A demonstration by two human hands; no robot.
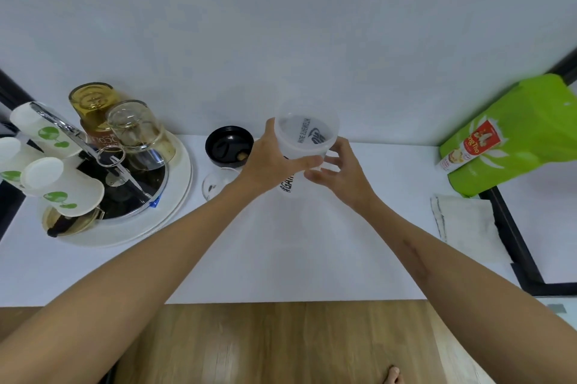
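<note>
Translucent cup (304, 133), 1: left hand (274, 161) grips it; right hand (343, 177) spread, touching side.

Person stands at a white table (281, 258). Left hand (271, 155) grips a translucent shaker cup (307, 136) just below its open rim, thumb across the front. Right hand (340, 171) touches the cup's right side, fingers loosely spread. Black lid (229, 146) lies top-down just left of the cup, a small clear lid (217, 183) in front of it. Far left, round tray (178, 196) with upturned glasses and white cups. Green bag (515, 140) far right, folded cloth (465, 221) near it.
</note>
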